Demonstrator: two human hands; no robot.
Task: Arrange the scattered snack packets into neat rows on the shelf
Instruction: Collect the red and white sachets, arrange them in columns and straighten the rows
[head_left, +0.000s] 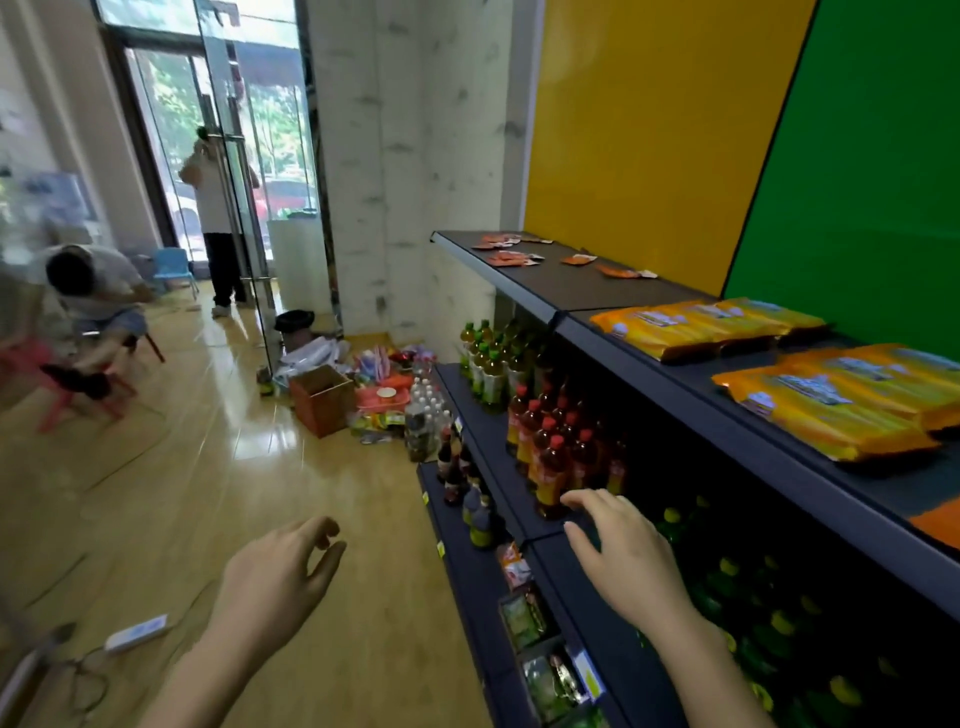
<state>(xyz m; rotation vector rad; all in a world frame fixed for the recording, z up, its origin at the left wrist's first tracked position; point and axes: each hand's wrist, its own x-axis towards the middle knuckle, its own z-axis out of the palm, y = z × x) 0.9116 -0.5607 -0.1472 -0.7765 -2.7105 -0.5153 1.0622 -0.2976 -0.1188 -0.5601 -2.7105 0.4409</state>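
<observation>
Several small orange snack packets (511, 256) lie scattered on the far end of the dark top shelf (571, 291), against the yellow back panel. Larger yellow-orange packets (701, 327) lie in overlapping rows nearer to me on the same shelf, with another group (841, 405) at the right. My left hand (280, 577) hangs over the wooden floor, fingers loosely curled, holding nothing. My right hand (623, 551) reaches forward with fingers spread in front of the middle shelf's edge, near red-capped bottles (550, 457); it holds nothing.
Green-capped bottles (485, 364) and lower shelves of drinks fill the rack. A cardboard box (322, 400) and loose goods sit on the floor by the pillar. A power strip (137, 631) lies near my feet. One person sits at left, another stands by the glass door.
</observation>
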